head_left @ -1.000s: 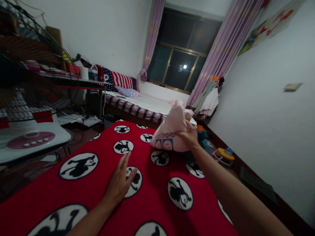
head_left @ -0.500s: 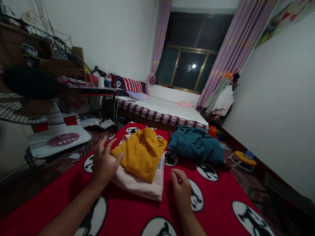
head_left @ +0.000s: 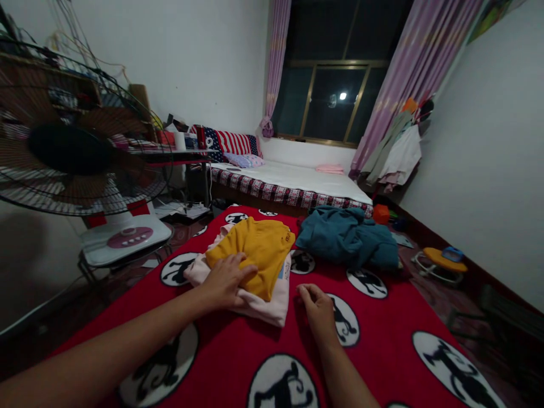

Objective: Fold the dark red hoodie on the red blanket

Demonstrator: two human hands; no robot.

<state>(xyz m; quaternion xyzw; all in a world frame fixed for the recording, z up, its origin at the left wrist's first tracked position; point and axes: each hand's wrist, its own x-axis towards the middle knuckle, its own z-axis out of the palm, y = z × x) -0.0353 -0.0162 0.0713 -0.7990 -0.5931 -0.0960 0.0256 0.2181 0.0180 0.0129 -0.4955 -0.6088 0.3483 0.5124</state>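
We press our left hand [head_left: 227,277] flat on the yellow shirt [head_left: 257,249] atop a pink garment [head_left: 263,305] — right hand [head_left: 317,306] half-curled, empty, on the blanket [head_left: 382,326].

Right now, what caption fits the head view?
Left hand on a yellow top stacked over pink clothes, right hand beside them, red blanket beneath.

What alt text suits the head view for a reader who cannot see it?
The left hand rests on a yellow top stacked on a folded pink garment, on a red monkey-print blanket. The right hand rests on the blanket beside the stack; a crumpled teal garment lies beyond, a fan at left.
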